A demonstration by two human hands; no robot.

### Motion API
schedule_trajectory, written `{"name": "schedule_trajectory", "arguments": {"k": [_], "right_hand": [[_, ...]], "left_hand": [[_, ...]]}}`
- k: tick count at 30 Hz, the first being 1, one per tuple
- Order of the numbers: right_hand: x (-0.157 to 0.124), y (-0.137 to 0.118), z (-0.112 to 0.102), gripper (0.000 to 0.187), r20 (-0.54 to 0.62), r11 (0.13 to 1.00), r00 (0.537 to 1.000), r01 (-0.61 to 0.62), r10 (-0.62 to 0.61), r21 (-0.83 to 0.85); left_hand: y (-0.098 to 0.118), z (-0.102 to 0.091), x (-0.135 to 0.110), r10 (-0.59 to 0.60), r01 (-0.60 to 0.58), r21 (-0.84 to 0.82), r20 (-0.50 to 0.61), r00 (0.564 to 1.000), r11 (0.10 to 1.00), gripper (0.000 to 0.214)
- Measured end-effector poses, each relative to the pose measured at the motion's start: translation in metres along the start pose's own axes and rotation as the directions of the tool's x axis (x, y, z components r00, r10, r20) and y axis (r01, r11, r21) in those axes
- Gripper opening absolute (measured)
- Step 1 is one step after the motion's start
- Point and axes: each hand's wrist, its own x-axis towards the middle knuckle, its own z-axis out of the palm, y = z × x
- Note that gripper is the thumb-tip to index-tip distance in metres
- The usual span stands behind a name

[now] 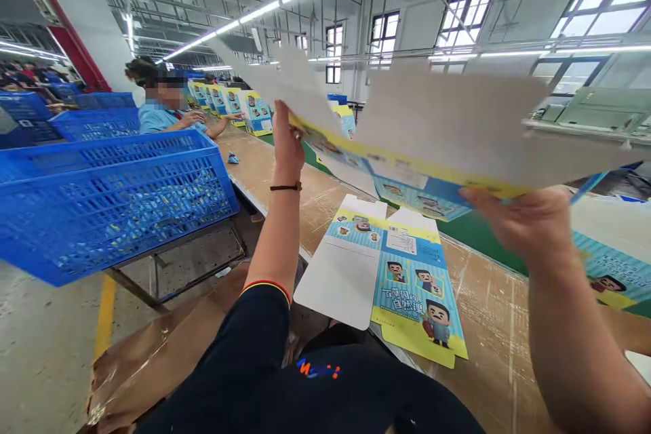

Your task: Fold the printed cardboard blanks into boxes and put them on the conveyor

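Observation:
My left hand (287,142) and my right hand (516,220) hold a large die-cut cardboard box blank (447,129) up in the air. Its white unprinted side faces me, and a yellow and blue printed strip runs along its lower edge. The sheet bends a little between my hands. Below, a flat printed blank (401,278) with cartoon figures lies on the wooden bench top (488,325). Another printed blank (615,264) lies at the right, partly under my right forearm's side of the view. A black cord bracelet (285,186) circles my left wrist.
Blue plastic crates (112,210) stand on a metal frame to the left. A co-worker in a light blue shirt (167,112) works farther along the bench, beside a row of assembled boxes (254,112). A green belt (483,244) runs behind the bench. Brown cardboard (157,352) lies below.

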Motion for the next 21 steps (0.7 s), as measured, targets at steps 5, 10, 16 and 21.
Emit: {"name": "schedule_trajectory", "arguments": {"k": [5,10,16,21], "right_hand": [[-0.044,0.013,0.034,0.026,0.254,0.991,0.967,-0.015,-0.02,0.134],[-0.085,0.03,0.05,0.099,0.34,0.938,0.919,-0.28,0.2,0.204],[-0.085,0.021,0.069,0.128,0.194,0.935,0.961,-0.242,0.195,0.258],[-0.084,-0.008,0.074,0.129,0.072,0.939,0.967,-0.255,0.245,0.232]], "left_hand": [[-0.023,-0.016,-0.022,-0.125,0.118,-0.148,-0.038,0.991,0.982,0.031],[-0.03,-0.032,-0.059,-0.286,0.289,-0.007,0.122,0.95,0.957,0.038],[-0.002,-0.007,-0.094,-0.244,0.244,0.059,0.451,0.859,0.968,0.064],[0.02,0.025,-0.103,-0.141,0.133,0.049,0.399,0.906,0.99,0.044]]}}
